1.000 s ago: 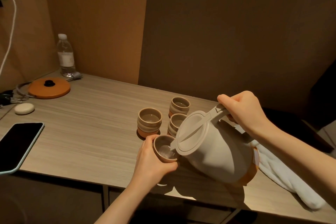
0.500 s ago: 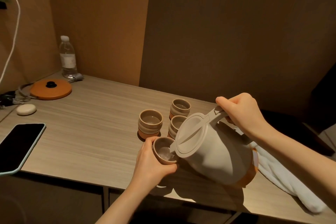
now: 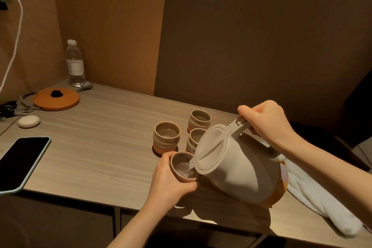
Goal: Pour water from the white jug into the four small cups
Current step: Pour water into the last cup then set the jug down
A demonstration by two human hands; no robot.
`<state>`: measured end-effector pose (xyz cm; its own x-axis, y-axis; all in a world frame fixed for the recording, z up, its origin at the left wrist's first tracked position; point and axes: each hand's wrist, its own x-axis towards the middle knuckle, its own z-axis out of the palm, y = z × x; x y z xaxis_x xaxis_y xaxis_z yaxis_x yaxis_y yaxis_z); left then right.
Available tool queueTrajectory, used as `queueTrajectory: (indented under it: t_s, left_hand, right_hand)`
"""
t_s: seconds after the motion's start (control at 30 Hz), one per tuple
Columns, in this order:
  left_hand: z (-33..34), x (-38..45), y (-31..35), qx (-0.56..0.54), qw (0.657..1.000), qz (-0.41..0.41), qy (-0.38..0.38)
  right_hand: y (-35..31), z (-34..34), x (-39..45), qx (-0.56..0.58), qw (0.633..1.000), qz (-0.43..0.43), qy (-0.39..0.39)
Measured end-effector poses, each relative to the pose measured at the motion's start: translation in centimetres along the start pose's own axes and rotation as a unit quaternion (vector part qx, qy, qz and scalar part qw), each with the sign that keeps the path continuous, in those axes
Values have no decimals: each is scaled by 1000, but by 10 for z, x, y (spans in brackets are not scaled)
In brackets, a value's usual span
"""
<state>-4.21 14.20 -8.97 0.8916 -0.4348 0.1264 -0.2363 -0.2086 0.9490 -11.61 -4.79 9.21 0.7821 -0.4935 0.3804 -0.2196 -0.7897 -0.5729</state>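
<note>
We see a dim, warm, yellow-brown scene. The light seems to come from above and behind us, because the jug (image 3: 239,169) throws a dark shadow on the table (image 3: 96,147) toward the near edge, with one bright patch beside it. The phone (image 3: 20,162) screen is black with no glare. The picture is mostly sharp; the walls look soft and a little noisy. Straight lines bend at the edges from the wide lens.
</note>
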Motion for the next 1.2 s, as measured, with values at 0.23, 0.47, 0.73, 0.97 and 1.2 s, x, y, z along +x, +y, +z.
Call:
queueTrajectory:
  t_s: [0.23, 0.47, 0.73, 0.97, 1.2]
  left_hand:
    - [1, -2, -1, 1, 1000, -3, -1]
    - [1, -4, -2, 7, 1000, -4, 3]
    - [-2, -4, 5, 6, 1000, 5, 6]
    - [-4, -1, 12, 0, 1000, 12, 10]
    - [-3, -1, 21, -16, 1000, 17, 8]
  right_hand:
    - [2, 2, 2, -12, 1000, -9, -2]
    - [5, 3, 2, -13, 1000, -6, -3]
    - [9, -1, -6, 49, 999, 21, 8]
    - [22, -8, -16, 154, 985, 70, 40]
    - [35, -18, -26, 215, 967, 129, 55]
